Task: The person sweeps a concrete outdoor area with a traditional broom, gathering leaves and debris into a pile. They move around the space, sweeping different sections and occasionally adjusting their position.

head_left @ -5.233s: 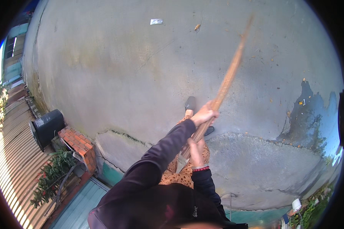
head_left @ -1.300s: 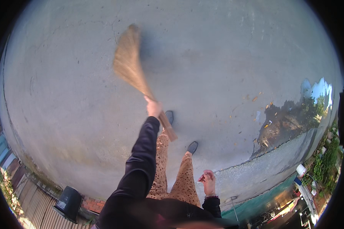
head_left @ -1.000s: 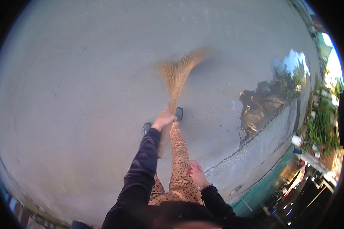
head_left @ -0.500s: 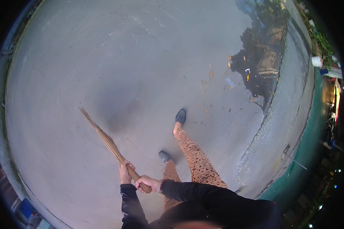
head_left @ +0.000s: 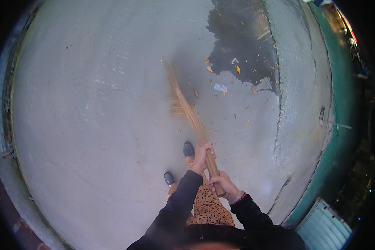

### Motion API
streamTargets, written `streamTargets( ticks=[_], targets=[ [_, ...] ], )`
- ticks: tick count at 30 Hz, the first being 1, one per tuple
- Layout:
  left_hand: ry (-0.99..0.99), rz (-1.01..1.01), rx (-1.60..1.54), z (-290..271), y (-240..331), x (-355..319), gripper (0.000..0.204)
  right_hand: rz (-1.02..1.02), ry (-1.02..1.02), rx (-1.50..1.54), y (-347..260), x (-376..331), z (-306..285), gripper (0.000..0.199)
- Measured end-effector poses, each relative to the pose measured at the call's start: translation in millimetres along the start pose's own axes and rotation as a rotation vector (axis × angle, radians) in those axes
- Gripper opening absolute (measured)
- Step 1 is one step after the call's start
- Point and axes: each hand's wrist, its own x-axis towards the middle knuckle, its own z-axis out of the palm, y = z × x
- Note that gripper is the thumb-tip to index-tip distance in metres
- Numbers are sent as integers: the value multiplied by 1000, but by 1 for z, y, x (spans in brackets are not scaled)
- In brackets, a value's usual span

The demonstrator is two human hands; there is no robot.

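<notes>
Both of my hands grip a stick broom (head_left: 190,116) made of bundled tan bristles. My left hand (head_left: 201,157) is wrapped round it partway up, and my right hand (head_left: 224,183), with bracelets at the wrist, closes round the thick butt end. The broom slants away from me toward the upper left. Its spread, motion-blurred bristles reach the grey pavement left of scattered yellow-brown leaves (head_left: 196,92) and a pale flat scrap (head_left: 220,87).
A dark wet patch (head_left: 241,46) lies at the upper right beside a rough raised concrete strip (head_left: 296,83). A green surface (head_left: 321,183) runs beyond it. My dark shoes (head_left: 188,149) stand just below the broom. A ribbed pale-green panel (head_left: 325,227) is at lower right.
The broom has swung from the left over to the right, toward the leaves, with both hands still on it. The view has turned, so the wet patch appears farther left.
</notes>
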Motion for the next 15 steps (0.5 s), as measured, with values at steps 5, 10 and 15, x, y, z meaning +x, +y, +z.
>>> streamTargets(
  ticks=[5,10,15],
  targets=[
    [13,-163,20,-22,9,-39,11,85,-98,77,25,-12,17,25],
    [-23,-274,153,16,33,22,11,-127,-67,293,15,26,0,21],
    [-199,-440,495,34,92,10,9,-281,79,371,33,42,81,29]
  ],
)
